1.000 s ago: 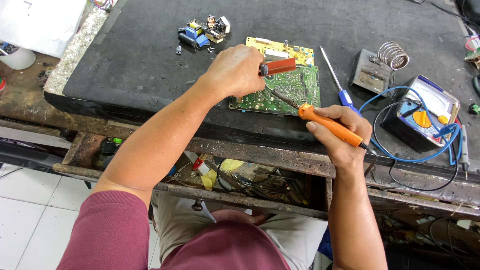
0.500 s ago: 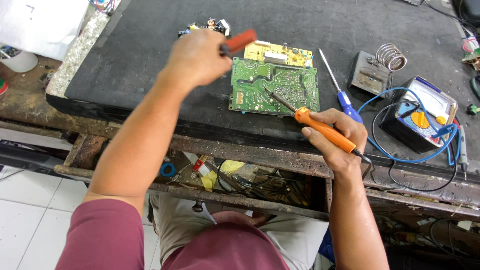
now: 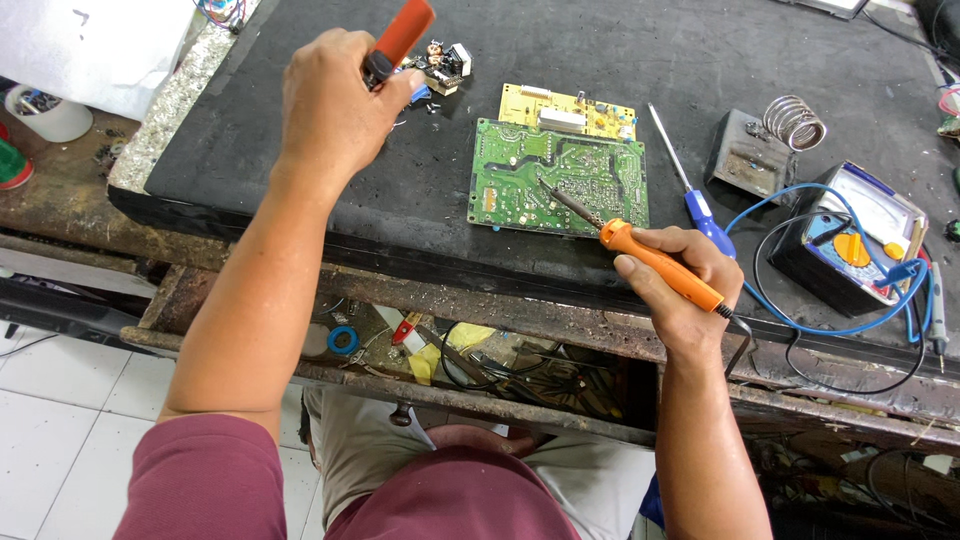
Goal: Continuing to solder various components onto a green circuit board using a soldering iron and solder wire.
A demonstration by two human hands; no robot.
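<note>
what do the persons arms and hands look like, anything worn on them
Both hands, the left hand and the right hand, are bare, with no gloves, rings or watch visible. The forearms are uncovered. A short maroon sleeve covers the left upper arm; the right sleeve is out of view.

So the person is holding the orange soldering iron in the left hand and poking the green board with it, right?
Not quite. The head view shows the orange soldering iron in the right hand, its tip on the green board. The left hand holds a red-handled tool.
</note>
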